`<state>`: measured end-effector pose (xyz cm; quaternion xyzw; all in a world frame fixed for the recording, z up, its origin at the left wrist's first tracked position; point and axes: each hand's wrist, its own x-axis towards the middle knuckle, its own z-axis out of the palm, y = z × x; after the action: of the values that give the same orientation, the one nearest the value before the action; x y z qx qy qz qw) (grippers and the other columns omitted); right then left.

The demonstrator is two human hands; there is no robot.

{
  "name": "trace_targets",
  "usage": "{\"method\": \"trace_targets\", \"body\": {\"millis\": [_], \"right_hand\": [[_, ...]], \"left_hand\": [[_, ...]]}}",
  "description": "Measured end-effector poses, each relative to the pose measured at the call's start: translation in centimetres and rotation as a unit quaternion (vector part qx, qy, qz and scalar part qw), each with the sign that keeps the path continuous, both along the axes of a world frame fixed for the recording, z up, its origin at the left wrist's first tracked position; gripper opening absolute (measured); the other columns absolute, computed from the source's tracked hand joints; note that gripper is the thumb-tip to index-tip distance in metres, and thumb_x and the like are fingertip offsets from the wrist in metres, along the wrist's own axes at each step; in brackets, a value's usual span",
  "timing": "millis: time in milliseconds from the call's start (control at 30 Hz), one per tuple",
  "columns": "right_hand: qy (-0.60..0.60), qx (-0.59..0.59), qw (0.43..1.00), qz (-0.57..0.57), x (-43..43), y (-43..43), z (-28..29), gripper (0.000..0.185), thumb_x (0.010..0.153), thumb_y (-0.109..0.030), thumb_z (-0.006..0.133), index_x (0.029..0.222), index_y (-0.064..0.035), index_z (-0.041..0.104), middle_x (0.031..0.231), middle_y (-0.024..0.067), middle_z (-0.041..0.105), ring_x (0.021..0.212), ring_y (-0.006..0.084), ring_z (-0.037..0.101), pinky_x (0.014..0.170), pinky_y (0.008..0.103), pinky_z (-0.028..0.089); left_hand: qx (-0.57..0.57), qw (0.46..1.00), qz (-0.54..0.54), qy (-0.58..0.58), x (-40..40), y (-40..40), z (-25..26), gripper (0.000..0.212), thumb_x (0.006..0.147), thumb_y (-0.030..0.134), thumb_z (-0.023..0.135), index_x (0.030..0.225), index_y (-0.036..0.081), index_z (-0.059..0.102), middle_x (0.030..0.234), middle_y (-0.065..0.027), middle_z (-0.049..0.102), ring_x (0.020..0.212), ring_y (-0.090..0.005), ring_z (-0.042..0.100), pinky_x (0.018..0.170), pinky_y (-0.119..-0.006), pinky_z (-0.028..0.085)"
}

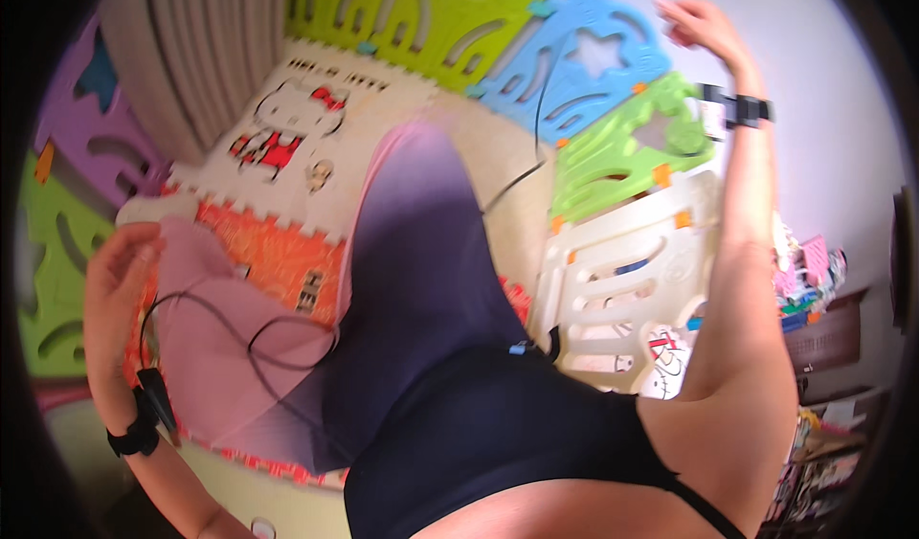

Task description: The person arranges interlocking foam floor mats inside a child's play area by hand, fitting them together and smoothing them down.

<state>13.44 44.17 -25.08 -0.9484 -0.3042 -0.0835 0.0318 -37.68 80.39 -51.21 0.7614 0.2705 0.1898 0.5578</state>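
Note:
My left hand (pixel 118 273) is at the left, fingers loosely curled with nothing seen in them. It is next to the pink end of my leggings (pixel 208 309); whether it touches them I cannot tell. A black strap (pixel 140 428) with a small device circles that wrist, and a black cable (pixel 248 349) loops from there across my leg. Raised at the upper right, my right hand (pixel 700 29) appears to hold nothing, its fingers bent and partly apart. Its wrist wears another black strap (pixel 750 111) with a device. Behind that hand are a pale wall (pixel 775 36) and a blue playpen panel (pixel 574 72).
Playpen panels in lime (pixel 431 22), green (pixel 617 158), white (pixel 617 252) and purple (pixel 108 137) stand around me. Interlocking foam mats (pixel 237 158) with cartoon prints cover the floor. A striped curtain (pixel 208 36) hangs at the upper left. Toys (pixel 811 273) are piled at the right.

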Motion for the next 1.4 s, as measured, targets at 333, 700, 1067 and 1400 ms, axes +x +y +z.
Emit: {"method": "trace_targets", "body": {"millis": [333, 700, 1067, 1400], "right_hand": [[0.284, 0.494, 0.757, 0.319, -7.5, 16.0, -12.3, 0.027, 0.088, -0.031, 0.061, 0.095, -0.0051, 0.062, 0.075, 0.0056, 0.064, 0.062, 0.0112, 0.061, 0.057, 0.0232, 0.05], [0.057, 0.613, 0.718, 0.325, -6.7, 21.2, -25.6, 0.018, 0.087, -0.018, 0.061, 0.093, -0.0015, 0.059, 0.063, 0.0042, 0.062, 0.053, 0.0091, 0.058, 0.048, 0.0226, 0.045], [0.413, 0.663, 0.62, 0.076, 0.4, 15.2, -35.2, 0.021, 0.087, -0.024, 0.058, 0.093, -0.0043, 0.059, 0.072, 0.0031, 0.058, 0.061, 0.0099, 0.054, 0.056, 0.0238, 0.043], [0.652, 0.326, 0.663, 0.17, -13.2, 14.7, -41.1, 0.044, 0.088, -0.047, 0.055, 0.081, -0.004, 0.061, 0.072, 0.001, 0.054, 0.068, 0.0077, 0.046, 0.061, 0.0238, 0.036]], "left_hand": [[-0.02, 0.965, -0.16, -0.208, 19.9, -15.0, 0.1, 0.038, 0.089, 0.023, 0.059, 0.115, -0.003, 0.055, 0.098, -0.0104, 0.064, 0.09, -0.0156, 0.06, 0.079, -0.028, 0.048], [-0.231, 0.959, 0.044, -0.158, 27.1, -21.4, -4.2, 0.025, 0.084, 0.026, 0.067, 0.082, 0.001, 0.061, 0.065, -0.0016, 0.06, 0.05, -0.0054, 0.05, 0.045, -0.02, 0.041], [-0.324, 0.938, -0.002, -0.12, 34.9, -17.3, -12.4, 0.033, 0.088, 0.031, 0.058, 0.086, -0.002, 0.059, 0.074, -0.0071, 0.062, 0.058, -0.0111, 0.055, 0.057, -0.025, 0.047], [-0.209, 0.824, 0.395, -0.348, 37.9, -0.9, -14.8, 0.017, 0.09, 0.02, 0.054, 0.095, 0.004, 0.051, 0.079, -0.0061, 0.06, 0.065, -0.0107, 0.052, 0.06, -0.023, 0.042]]}}
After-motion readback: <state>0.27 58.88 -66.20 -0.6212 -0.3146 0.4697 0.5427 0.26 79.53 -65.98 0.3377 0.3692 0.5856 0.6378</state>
